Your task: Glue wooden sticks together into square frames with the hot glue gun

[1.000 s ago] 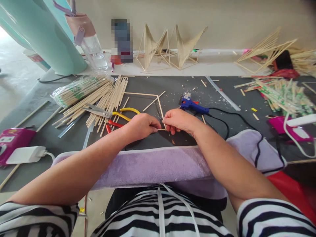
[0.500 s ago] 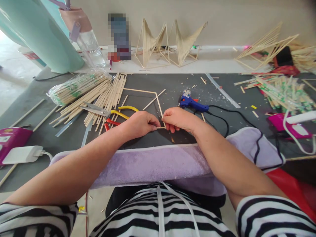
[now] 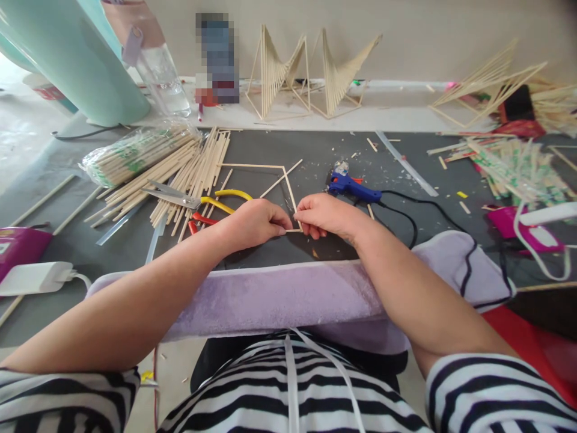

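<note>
Pinching a pale, angular wooden-stick frame (image 3: 289, 188) on the dark-grey flat tabletop (image 3: 311, 144): my left hand (image 3: 258, 224) clamps its near stick (image 3: 294, 230), my right hand (image 3: 324, 214) its adjoining side, corner just beside right grip.

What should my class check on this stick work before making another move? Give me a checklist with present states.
1. Left hand grips the short stick: ok, at its left end.
2. Right hand steadies the long stick: ok, fingertips on it near the corner.
3. Corner joint firmly bonded: cannot tell.
4. Glue gun clear of both hands: ok, lying apart, beyond the right hand.
5. Glue gun cool: cannot tell.
6. Scissors closed: not ok, blades spread.
</note>
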Tool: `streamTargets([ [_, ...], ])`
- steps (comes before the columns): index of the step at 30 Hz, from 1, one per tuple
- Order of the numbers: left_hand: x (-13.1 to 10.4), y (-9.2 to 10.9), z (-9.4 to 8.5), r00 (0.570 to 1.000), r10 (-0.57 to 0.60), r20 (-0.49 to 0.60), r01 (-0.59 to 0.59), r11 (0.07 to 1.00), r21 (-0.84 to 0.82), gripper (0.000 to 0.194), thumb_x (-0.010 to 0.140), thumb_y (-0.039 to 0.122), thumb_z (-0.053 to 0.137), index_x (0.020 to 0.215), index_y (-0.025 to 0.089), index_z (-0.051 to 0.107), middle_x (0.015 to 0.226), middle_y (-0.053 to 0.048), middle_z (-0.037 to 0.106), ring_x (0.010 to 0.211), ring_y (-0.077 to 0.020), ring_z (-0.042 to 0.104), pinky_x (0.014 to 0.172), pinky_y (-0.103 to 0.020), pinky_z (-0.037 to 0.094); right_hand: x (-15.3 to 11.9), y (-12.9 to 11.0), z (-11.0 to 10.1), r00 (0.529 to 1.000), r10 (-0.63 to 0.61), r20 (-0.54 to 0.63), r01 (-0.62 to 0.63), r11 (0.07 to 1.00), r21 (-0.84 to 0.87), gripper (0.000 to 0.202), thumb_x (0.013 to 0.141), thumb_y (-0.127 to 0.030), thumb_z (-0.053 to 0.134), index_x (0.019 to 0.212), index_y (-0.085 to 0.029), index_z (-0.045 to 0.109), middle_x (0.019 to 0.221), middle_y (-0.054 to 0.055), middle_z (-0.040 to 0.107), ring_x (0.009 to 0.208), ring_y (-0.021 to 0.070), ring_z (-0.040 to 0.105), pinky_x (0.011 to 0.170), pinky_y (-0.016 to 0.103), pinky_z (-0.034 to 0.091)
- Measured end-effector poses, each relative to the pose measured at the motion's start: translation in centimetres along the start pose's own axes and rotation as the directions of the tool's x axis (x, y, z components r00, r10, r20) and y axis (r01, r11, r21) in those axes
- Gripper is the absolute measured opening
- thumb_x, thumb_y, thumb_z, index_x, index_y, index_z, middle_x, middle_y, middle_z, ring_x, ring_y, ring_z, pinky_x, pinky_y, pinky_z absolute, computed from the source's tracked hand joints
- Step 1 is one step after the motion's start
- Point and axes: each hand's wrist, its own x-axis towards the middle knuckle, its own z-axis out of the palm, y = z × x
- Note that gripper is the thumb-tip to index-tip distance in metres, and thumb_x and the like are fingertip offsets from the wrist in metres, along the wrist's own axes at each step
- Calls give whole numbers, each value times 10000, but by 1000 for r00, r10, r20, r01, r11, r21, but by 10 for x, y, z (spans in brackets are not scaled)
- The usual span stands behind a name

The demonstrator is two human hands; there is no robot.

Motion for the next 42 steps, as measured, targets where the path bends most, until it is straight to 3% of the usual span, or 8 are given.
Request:
streamTargets([
  [10, 1, -2, 2, 1000, -8, -3, 8, 1000, -5, 217, 764, 166, 592, 887, 202, 767, 821, 7, 741, 763, -130, 637, 735, -237, 439, 1, 3, -1, 999, -20, 28, 19, 1000, 17, 213, 844, -128, 539, 635, -168, 521, 512, -21, 589, 390, 64, 509, 360, 178, 341],
  [22, 4, -5, 3, 1000, -10, -19, 10, 1000, 2, 222, 761, 205, 589, 891, 221, 769, 809, 32, 745, 738, -126, 642, 692, -221, 439, 6, 12, -3, 994, -101, 39, 100, 994, 32, 200, 837, -144, 546, 637, -154, 551, 531, 0, 618, 403, 71, 538, 358, 172, 352],
  [29, 2, -6, 3, 999, -35, -33, 34, 999, -13, 224, 762, 262, 593, 893, 243, 774, 843, 38, 753, 765, -137, 661, 697, -224, 455, 3, 5, -3, 998, -66, 22, 65, 997, 52, 200, 816, -96, 503, 626, -156, 531, 506, -14, 598, 399, 72, 543, 343, 163, 359],
  [42, 4, -4, 4, 999, -47, -22, 47, 999, -25, 225, 748, 251, 596, 881, 232, 776, 810, 43, 750, 755, -136, 661, 689, -213, 449, 5, 11, -2, 994, -109, 19, 108, 993, 36, 177, 817, -110, 505, 649, -160, 532, 510, -23, 600, 406, 75, 552, 346, 163, 360],
])
